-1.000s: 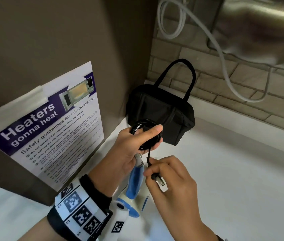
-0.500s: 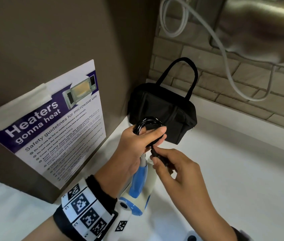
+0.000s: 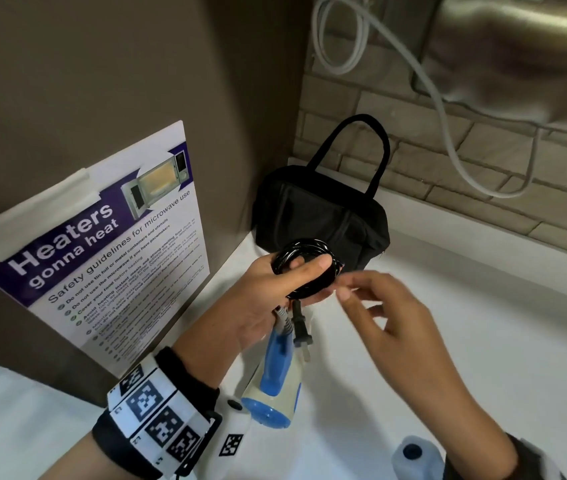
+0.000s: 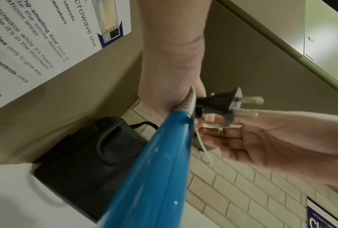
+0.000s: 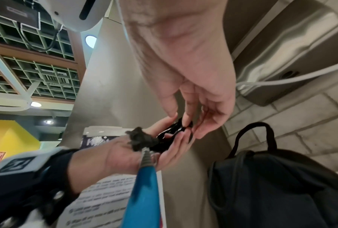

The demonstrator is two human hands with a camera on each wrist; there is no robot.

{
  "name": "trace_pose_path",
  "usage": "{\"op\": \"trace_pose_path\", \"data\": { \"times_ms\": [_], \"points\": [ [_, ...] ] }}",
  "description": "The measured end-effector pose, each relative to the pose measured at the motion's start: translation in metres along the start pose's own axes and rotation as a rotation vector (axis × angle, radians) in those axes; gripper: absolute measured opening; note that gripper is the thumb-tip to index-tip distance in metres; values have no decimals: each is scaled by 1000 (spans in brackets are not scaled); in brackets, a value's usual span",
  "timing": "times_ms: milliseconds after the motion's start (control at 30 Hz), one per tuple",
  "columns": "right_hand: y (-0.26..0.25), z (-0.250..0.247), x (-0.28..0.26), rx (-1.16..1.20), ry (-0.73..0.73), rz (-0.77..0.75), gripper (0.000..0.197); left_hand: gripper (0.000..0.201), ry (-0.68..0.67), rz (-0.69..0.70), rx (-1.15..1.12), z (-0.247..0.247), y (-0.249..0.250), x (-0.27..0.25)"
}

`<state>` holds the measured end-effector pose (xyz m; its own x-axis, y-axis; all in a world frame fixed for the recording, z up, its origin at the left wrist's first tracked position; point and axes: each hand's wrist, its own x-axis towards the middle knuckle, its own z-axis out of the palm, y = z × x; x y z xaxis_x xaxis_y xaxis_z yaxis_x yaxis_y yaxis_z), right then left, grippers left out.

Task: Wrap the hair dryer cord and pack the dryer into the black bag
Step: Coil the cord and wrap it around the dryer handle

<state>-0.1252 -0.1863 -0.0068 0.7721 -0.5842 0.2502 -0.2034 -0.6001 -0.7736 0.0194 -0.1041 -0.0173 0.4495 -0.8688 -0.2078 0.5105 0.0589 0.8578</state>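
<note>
White counter [image 3: 448,341] — black bag [image 3: 320,216] cornered; left hand [image 3: 275,299] around coiled cord [image 3: 304,268]

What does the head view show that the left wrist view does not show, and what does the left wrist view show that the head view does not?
Only the head view shows the coiled black cord gripped in the left hand, the bag's upright handle loop, and the white cable on the brick wall. Only the left wrist view shows the plug's two metal prongs clearly, and the open palm of the right hand just below them. Both show the blue hair dryer, the black bag, closed as far as both show, and the microwave poster.
</note>
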Motion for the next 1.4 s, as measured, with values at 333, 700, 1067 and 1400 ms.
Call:
{"op": "trace_pose_path", "data": {
  "times_ms": [333, 700, 1067, 1400],
  "points": [
    [-8, -15, 33, 53, -101, 106, 29, 40, -142, -63, 78, 0, 5, -2],
    [1, -18, 36, 348, -83, 302, 7, 30, -182, -68, 329, -17, 8, -7],
    [-4, -20, 26, 575, -48, 413, 11, 62, 40, 40, 810, -59, -57, -51],
    [2, -30, 12, 642, 45, 366, 17, 22, 113, 165, 802, -46, -65, -33]
  ]
}}
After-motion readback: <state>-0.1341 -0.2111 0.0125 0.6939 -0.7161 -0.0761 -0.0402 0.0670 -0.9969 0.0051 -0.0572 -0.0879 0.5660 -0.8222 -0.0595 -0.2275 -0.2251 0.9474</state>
